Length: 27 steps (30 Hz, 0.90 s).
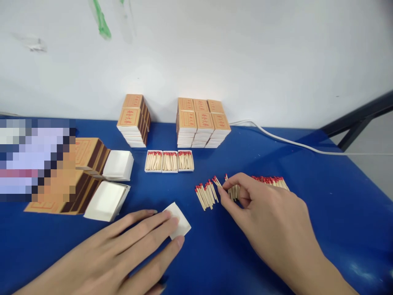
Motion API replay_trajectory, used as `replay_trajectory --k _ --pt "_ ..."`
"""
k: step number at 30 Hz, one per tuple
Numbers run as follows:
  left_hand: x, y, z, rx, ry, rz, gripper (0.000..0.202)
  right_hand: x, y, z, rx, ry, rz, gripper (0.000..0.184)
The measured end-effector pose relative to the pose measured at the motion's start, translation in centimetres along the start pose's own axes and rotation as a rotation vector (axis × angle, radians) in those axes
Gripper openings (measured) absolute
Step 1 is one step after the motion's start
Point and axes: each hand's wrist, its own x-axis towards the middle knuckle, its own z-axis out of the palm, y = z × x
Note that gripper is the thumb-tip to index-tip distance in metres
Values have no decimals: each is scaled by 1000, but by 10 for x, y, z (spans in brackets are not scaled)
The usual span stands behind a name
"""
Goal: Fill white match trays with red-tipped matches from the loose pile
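My left hand (135, 241) lies with its fingers stretched out, their tips on a small white cardboard piece (181, 223) on the blue table. Between thumb and index finger of my right hand (270, 209) are a few red-tipped matches (216, 181). Just left of these fingers, a small row of loose matches (206, 194) rests on the table. Behind the right hand lies a longer row of matches (273, 180), partly hidden by it. Three white matchbox trays (170, 161) filled with matches stand side by side farther back.
Stacked matchboxes (132, 119) and a wider stack of matchboxes (202, 121) stand against the white wall. At left are flattened brown sleeves (89, 151) and white trays (106, 200), beside a blurred-out screen (33, 159). A white cable (285, 141) runs along the back right.
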Motion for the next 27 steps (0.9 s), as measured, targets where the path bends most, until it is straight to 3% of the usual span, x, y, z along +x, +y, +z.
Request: replay_trajectory --k 9,27 --pt "1 0 -1 19 -4 4 47 1 -1 -6 60 -70 -18 22" --pt "0 0 -1 12 -18 3 49 1 2 -7 57 -41 0 26"
